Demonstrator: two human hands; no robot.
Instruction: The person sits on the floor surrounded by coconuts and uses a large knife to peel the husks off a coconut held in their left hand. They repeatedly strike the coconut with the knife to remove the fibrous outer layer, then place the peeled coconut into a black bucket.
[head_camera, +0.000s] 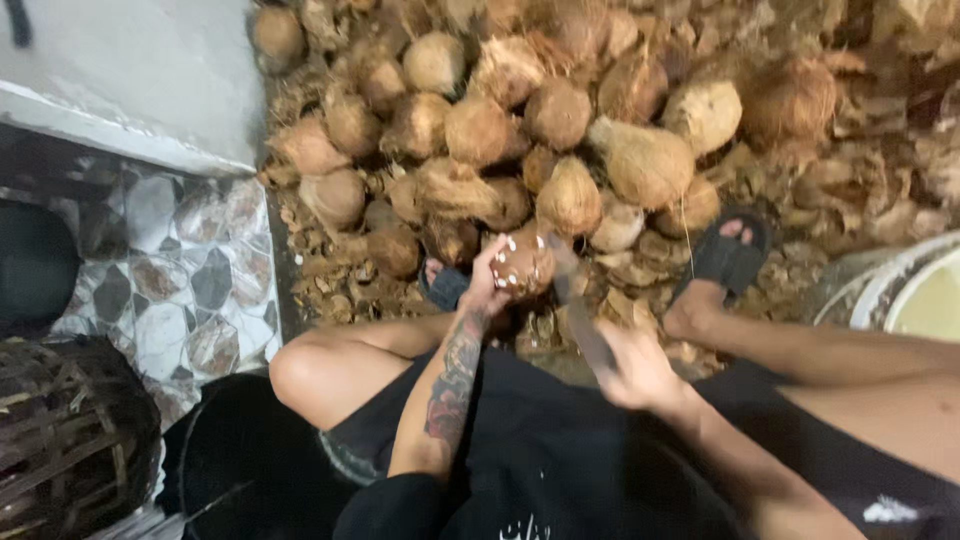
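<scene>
One coconut (522, 265) gripped in left hand (487, 285), husk partly chipped off; right hand (632, 368) wrapped around blurred blade (580, 310) beside it. Far pile of coconuts (520, 130) unstripped.

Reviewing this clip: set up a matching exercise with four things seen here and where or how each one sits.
Things:
1. coconut
2. blade
3. woven basket
4. coconut pile

Places:
A. bottom left corner, on the patterned tiles
B. held up in the left hand
C. heaped on the ground past the feet
D. in the grip of the right hand, motion-blurred

Pairs: 1-B, 2-D, 3-A, 4-C
</scene>
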